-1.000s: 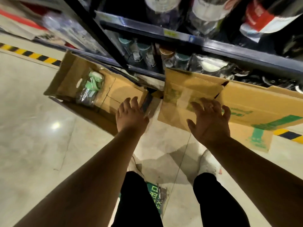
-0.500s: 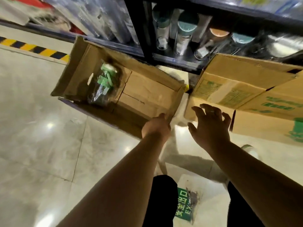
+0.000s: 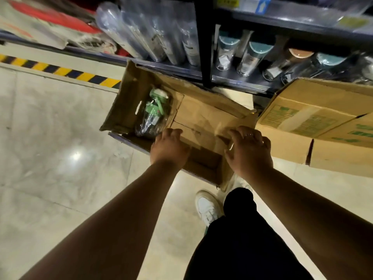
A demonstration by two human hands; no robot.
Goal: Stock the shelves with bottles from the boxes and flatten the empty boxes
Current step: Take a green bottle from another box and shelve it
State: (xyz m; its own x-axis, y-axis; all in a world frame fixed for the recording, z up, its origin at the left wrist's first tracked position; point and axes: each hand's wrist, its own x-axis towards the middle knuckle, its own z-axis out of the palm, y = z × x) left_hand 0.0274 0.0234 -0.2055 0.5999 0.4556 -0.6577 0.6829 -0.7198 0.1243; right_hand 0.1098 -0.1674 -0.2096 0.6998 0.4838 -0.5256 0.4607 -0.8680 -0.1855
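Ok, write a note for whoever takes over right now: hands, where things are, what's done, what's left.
Hands: left hand curls over the near wall of the open cardboard box; right hand rests, fingers spread, on its right end flap.
Things: the box sits on the floor in front of the shelf; one wrapped green-labelled bottle pack lies in its left end.
Done: box otherwise emptied; teal-capped bottles stand on the shelf.
Left: shelve that pack, flatten this box, then deal with the green-printed box at right, contents unseen.
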